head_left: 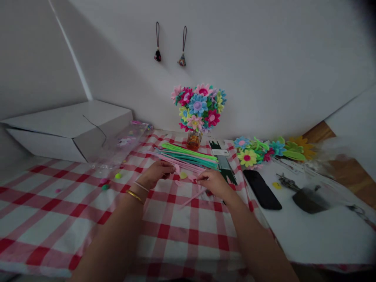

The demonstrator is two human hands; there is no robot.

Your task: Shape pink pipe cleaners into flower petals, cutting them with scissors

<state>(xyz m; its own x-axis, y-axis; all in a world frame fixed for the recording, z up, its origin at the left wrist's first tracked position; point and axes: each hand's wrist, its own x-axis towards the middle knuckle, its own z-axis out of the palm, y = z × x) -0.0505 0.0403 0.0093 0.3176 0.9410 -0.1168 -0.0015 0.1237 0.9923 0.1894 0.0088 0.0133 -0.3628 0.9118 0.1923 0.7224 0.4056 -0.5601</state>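
Observation:
Between my two hands is a partly shaped pink pipe-cleaner flower with a yellow centre (183,175) and a few looped pink petals around it. My left hand (160,173), with bangles at the wrist, pinches a petal on the flower's left side. From the right, my right hand (214,182) pinches another petal with thumb and fingertips. A loose pink pipe cleaner (192,198) lies slanting on the checked cloth just below. Right behind the hands is a pile of green, teal and pink pipe cleaners (190,154).
A glass vase (194,140) of fuzzy flowers (202,105) stands by the wall. Small pompoms (105,187) lie left, near a plastic bag (117,147) and white box (70,121). On the right are a black phone (262,190), more flowers (248,157) and a dark-handled tool (310,200).

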